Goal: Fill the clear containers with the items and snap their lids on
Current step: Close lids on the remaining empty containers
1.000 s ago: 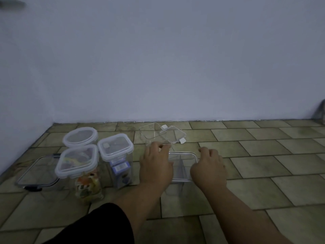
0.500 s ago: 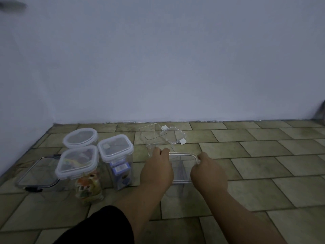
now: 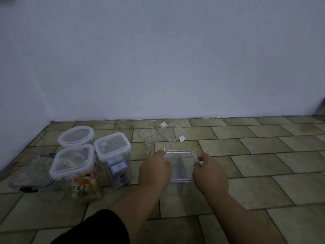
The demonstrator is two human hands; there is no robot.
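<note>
- The wall [image 3: 158,59] is plain and pale, filling the upper half of the view and meeting the floor along a straight edge.
- The floor [image 3: 263,155] is laid with greenish-tan tiles in a staggered pattern; everything stands on it.
- The left hand [image 3: 154,170] grips the left side of the box [image 3: 179,166], fingers curled over the rim at its far left corner; a dark sleeve [image 3: 95,228] shows low in the view.
- The right hand [image 3: 210,173] grips the right side of that box, thumb and fingers pinching the rim near its far right corner.
- The box is clear and square, open at the top, upright between the two hands, near the middle of the view; whether it rests on the floor cannot be told.
- The tray [image 3: 33,173], flat with dark clips, lies at the far left.
- Three lidded jars stand left of the hands: a square one [image 3: 72,164] with colourful packets, a round one [image 3: 76,136] behind it, and a taller square one [image 3: 112,147] holding blue packets.
- A second clear tub [image 3: 151,129], open, stands just behind the box.
- A loose lid [image 3: 173,132] with white tabs leans against that tub.
</note>
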